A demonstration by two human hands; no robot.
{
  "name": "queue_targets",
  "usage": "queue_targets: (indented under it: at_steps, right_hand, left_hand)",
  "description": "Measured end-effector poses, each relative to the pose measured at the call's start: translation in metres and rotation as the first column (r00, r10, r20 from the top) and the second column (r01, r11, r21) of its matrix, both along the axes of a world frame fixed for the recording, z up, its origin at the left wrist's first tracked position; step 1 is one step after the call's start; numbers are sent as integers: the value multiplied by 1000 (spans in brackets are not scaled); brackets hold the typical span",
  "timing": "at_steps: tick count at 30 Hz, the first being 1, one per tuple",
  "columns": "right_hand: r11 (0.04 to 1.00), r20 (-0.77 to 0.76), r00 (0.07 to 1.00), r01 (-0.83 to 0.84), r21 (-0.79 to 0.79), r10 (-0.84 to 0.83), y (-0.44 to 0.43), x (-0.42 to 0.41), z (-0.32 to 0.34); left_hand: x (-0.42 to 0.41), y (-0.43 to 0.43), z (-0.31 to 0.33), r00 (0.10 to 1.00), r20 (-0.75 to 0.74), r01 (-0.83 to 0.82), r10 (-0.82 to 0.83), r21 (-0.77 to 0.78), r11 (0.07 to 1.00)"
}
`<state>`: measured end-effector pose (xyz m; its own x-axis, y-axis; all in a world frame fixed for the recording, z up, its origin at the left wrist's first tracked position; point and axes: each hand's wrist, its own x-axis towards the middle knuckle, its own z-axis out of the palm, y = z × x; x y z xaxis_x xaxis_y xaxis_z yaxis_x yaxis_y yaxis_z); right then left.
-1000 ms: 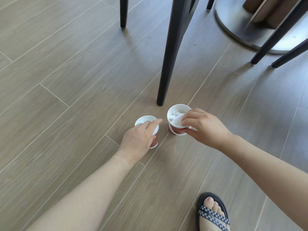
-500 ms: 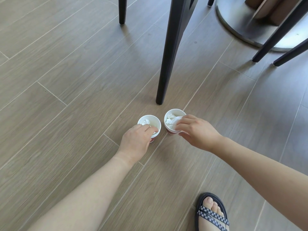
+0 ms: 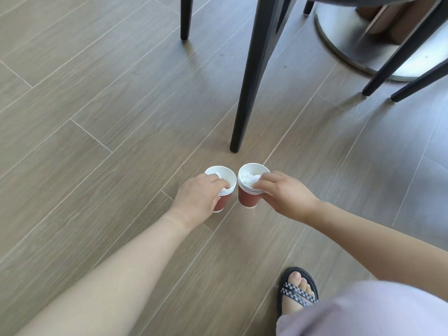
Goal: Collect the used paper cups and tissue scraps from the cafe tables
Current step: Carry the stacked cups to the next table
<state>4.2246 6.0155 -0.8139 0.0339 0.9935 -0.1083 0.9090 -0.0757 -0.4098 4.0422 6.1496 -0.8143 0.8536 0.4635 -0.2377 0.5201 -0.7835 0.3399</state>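
Observation:
Two stacks of red paper cups with white rims stand side by side above the wooden floor. My left hand [image 3: 196, 196] grips the left cup stack [image 3: 224, 179] at its rim, fingers reaching inside where a bit of white tissue shows. My right hand [image 3: 287, 194] pinches the rim of the right cup stack [image 3: 248, 198], which is filled with crumpled white tissue scraps [image 3: 249, 177]. Whether the cups touch the floor I cannot tell.
A black chair leg [image 3: 252, 76] stands just behind the cups, another black leg [image 3: 186, 18] farther back left. A round metal table base [image 3: 344, 42] and two slanted dark legs [image 3: 400, 54] are at the upper right. My sandalled foot [image 3: 298, 292] is at the lower right.
Both hands keep hold of the cup stacks. The cups' red sides now show more. The camera has shifted, bringing a light garment into the lower right corner.

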Motion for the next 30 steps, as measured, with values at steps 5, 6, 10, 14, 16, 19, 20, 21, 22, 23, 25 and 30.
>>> queue_targets:
  at_steps: [5, 6, 10, 14, 16, 19, 20, 21, 22, 23, 25, 30]
  right_hand:
    - [999, -65, 997, 51, -8, -51, 4, -22, 135]
    - [998, -71, 996, 61, 2, -61, 4, -28, 167]
    - [992, -115, 986, 122, 38, -117, 0, -50, 298]
    - [985, -140, 977, 169, 43, -162, -10, -69, 424]
    - [980, -144, 972, 195, 47, -186, -16, -78, 481]
    - [967, -144, 960, 251, 50, -241, -28, -89, 556]
    - [963, -144, 956, 265, 56, -255, -32, -92, 579]
    - [960, -142, 955, 273, 63, -262, -36, -95, 602]
    - [959, -133, 955, 276, 70, -265, -40, -97, 621]
    - [956, -123, 955, 281, 81, -270, -44, -98, 639]
    - [942, -117, 948, 311, 128, -297, -52, -99, 668]
    - [876, -110, 911, 413, 248, -398, -77, -91, 707]
  left_hand:
    - [-28, 4, 135, 994, 51, -91, 95, -72, 993]
    - [-34, 2, 169, 990, 76, -110, 116, -79, 991]
    - [-52, -10, 309, 970, 154, -173, 187, -100, 980]
    - [-62, -19, 442, 965, 202, -146, 168, -119, 982]
    - [-66, -22, 500, 962, 222, -137, 160, -116, 984]
    - [-71, -24, 577, 943, 270, -166, 193, -120, 979]
    - [-72, -26, 601, 936, 292, -167, 198, -129, 978]
    - [-72, -28, 623, 927, 319, -161, 199, -141, 977]
    - [-72, -31, 643, 918, 346, -152, 196, -151, 977]
    - [-73, -34, 660, 911, 366, -141, 190, -158, 977]
    - [-72, -41, 687, 895, 412, -117, 172, -157, 981]
    - [-56, -57, 725, 886, 454, -37, 95, -134, 990]
